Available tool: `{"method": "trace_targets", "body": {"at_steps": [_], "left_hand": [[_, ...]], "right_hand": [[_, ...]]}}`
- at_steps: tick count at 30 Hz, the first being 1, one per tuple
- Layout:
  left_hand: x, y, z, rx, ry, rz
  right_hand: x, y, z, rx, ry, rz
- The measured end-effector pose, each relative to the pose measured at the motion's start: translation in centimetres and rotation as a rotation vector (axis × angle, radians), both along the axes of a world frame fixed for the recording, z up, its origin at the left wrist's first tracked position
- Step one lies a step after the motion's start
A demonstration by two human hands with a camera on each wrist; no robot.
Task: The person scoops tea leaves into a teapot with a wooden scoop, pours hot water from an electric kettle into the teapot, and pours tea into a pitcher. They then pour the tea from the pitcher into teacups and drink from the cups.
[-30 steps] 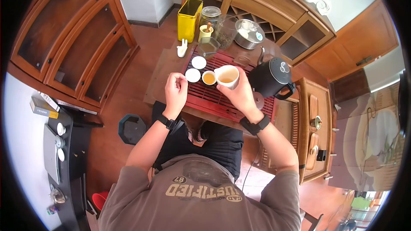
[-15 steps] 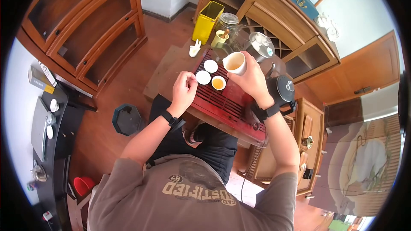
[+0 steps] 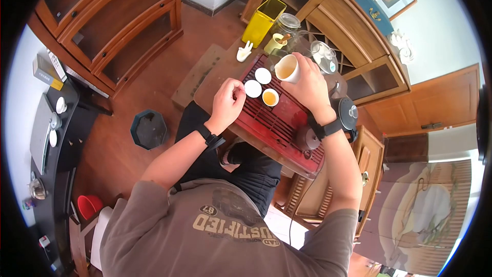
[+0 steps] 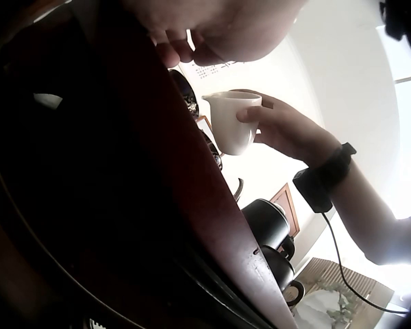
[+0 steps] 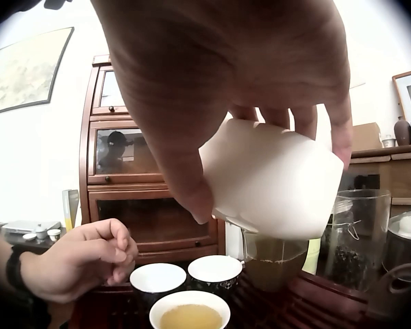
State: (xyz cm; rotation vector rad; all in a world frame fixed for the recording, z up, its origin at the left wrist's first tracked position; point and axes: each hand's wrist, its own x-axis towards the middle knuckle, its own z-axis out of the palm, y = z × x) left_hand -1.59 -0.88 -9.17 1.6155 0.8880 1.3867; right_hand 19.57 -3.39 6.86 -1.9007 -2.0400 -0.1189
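Note:
My right hand [image 3: 311, 83] grips a white pitcher [image 5: 270, 181] with a spout and amber tea inside, raised over the tea tray [image 3: 302, 118]. The pitcher tilts leftward, its spout close to the back cup [image 3: 263, 75]. Beside that stands another white-lined cup [image 3: 252, 88]; no tea shows in either. A third cup [image 3: 270, 97], nearest the person's body, contains amber tea. Left of the cups, my left hand [image 3: 228, 102] hovers with loosely curled fingers and holds nothing. In the right wrist view, the left hand [image 5: 89, 259] has its thumb against its fingers.
A brown clay teapot [image 3: 308, 138] sits at the tray's right end, with a black kettle [image 3: 347, 114] behind the right wrist. Along the back stand a yellow tin [image 3: 264, 20], a lidded glass jar [image 3: 288, 22] and a white hand-shaped figurine [image 3: 244, 51].
The pitcher has moved from beside the tea-filled cup toward the back cup and tilts more. My left hand stays by the cups. The head view has turned.

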Motion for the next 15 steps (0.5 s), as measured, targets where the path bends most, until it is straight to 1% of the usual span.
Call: {"method": "trace_targets", "body": {"at_steps": [15], "left_hand": [[0.1,0.2,-0.7,0.034,-0.030,-0.018]], "right_hand": [[-0.5,0.6,1.5,0.007,-0.059,0.043]]}}
